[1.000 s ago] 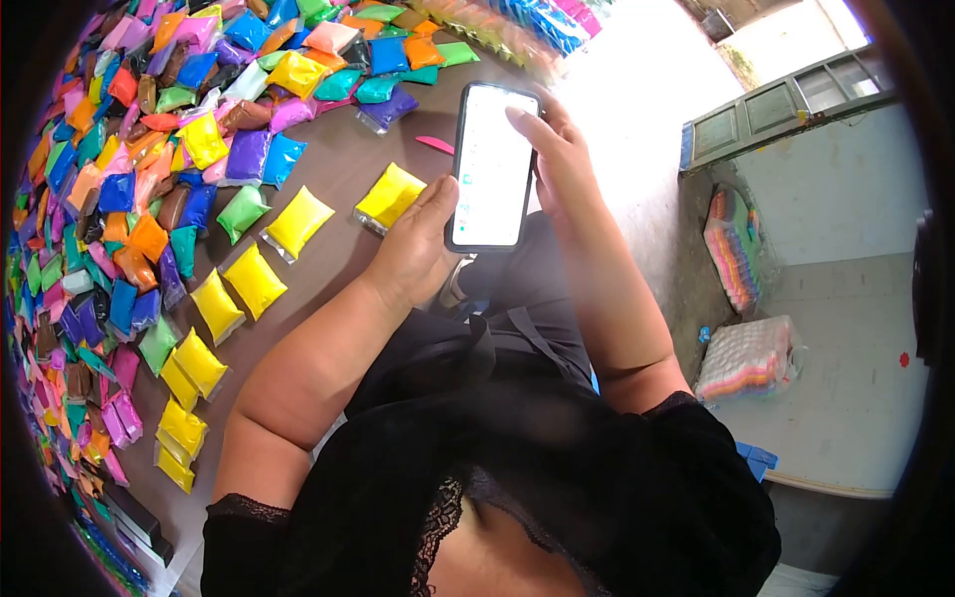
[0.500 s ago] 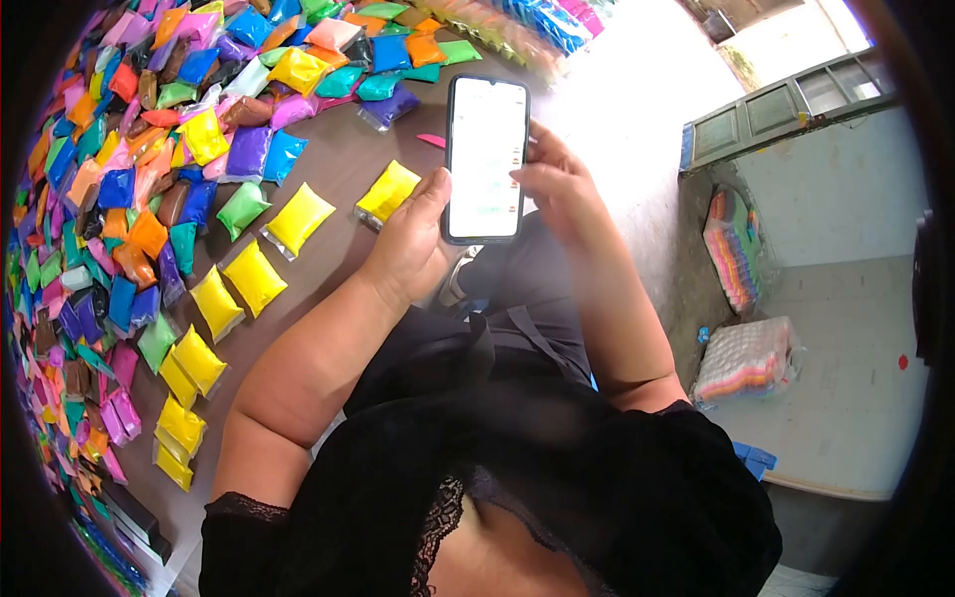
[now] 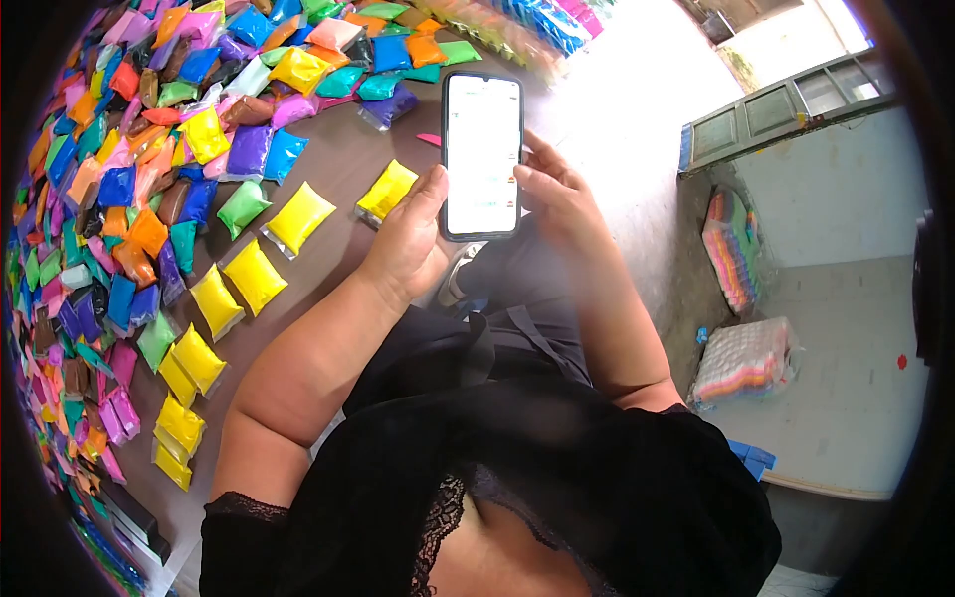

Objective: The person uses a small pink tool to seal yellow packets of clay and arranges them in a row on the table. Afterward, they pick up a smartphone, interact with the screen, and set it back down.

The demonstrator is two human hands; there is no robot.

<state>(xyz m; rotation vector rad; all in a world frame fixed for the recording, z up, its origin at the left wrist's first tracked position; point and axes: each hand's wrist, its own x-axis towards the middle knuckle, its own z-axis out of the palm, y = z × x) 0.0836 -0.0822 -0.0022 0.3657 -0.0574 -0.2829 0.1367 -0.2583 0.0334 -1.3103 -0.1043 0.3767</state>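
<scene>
A phone [image 3: 483, 154] with a lit, mostly white screen is held upright in front of me; its text is too small to read. My left hand [image 3: 410, 239] grips its lower left side, thumb along the edge. At its right edge is my right hand [image 3: 559, 194], thumb at the screen's edge and fingers partly behind the phone. A yellow packet [image 3: 388, 189] lies on the brown table [image 3: 333, 149] just left of the phone. More yellow packets [image 3: 256, 277] lie in a loose row down the table.
A large heap of many-coloured packets [image 3: 149, 234] covers the table's left side. Wrapped colourful bundles [image 3: 731, 249] and a pale wrapped stack [image 3: 741, 360] are at the right, near the wall. A blue object [image 3: 753, 460] sits at lower right.
The phone has shifted slightly left and up in my hands. My right thumb has moved a little with it, and the content on the screen looks slightly different.
</scene>
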